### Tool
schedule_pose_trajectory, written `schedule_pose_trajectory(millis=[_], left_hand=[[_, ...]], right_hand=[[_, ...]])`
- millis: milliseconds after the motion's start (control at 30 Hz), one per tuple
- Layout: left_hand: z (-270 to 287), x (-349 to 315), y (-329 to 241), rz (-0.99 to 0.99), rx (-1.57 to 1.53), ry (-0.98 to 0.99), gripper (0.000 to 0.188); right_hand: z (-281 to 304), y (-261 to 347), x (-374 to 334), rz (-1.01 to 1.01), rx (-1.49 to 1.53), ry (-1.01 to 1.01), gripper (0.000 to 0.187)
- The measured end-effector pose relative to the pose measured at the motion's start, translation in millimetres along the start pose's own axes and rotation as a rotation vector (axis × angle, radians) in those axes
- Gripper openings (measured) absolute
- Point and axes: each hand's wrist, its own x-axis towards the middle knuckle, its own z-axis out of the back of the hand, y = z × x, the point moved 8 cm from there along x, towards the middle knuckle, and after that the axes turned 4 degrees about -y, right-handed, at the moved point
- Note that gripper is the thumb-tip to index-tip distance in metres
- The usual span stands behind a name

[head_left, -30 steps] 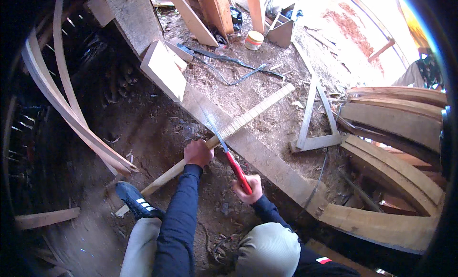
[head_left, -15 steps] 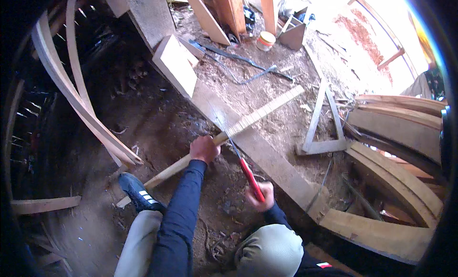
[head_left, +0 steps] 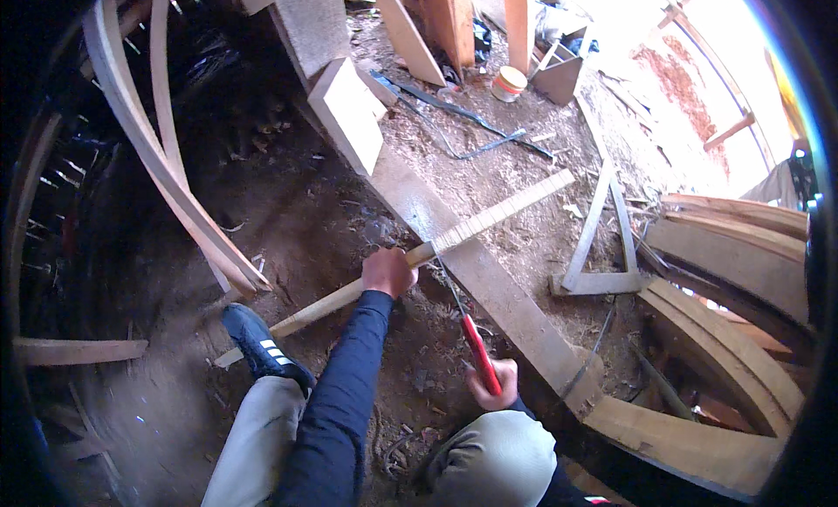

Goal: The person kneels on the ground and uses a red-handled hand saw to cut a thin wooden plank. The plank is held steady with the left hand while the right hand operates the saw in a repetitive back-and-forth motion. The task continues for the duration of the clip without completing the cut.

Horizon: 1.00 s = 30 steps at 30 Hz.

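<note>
At the far left, curved wooden ribs (head_left: 166,184) sweep down to the dirt floor (head_left: 297,219), which is strewn with sawdust. Beside their lower ends a dark shoe (head_left: 257,345) with white stripes presses on the low end of a long pale wooden strip (head_left: 419,254), which slants up to the right across a heavy plank (head_left: 489,284). The left hand (head_left: 388,271) sits on the strip about midway, fingers wrapped tight around it, holding it down where it meets the plank's edge. Just right of that hand, the thin blade of a handsaw (head_left: 467,332) meets the strip; the blade itself is blurred, so its exact contact point is hard to tell. The right hand (head_left: 493,385) is lower down, near the knee, fingers closed around the saw's red handle. Further right, a grey metal square (head_left: 602,245) lies flat on the sawdust, and beyond it thick curved timbers (head_left: 733,271) stack along the edge. Up top, a small white tub (head_left: 509,84) stands near upright boards.
</note>
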Motion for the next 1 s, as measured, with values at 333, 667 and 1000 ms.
schedule_pose_trajectory(millis=[333,667,1000], left_hand=[[-4.1,-6.2,-3.8,-0.026,-0.033,0.055,0.028],[-7.7,-12.0,-10.8,-0.017,-0.047,0.046,0.031],[-2.0,-9.8,-10.7,-0.018,-0.043,-0.007,0.028]], right_hand=[[-23.0,11.5,48.0,0.013,0.015,-0.116,0.023],[-14.2,4.8,44.7,-0.003,0.015,-0.109,0.021],[0.9,9.7,12.1,-0.02,0.01,-0.057,0.02]])
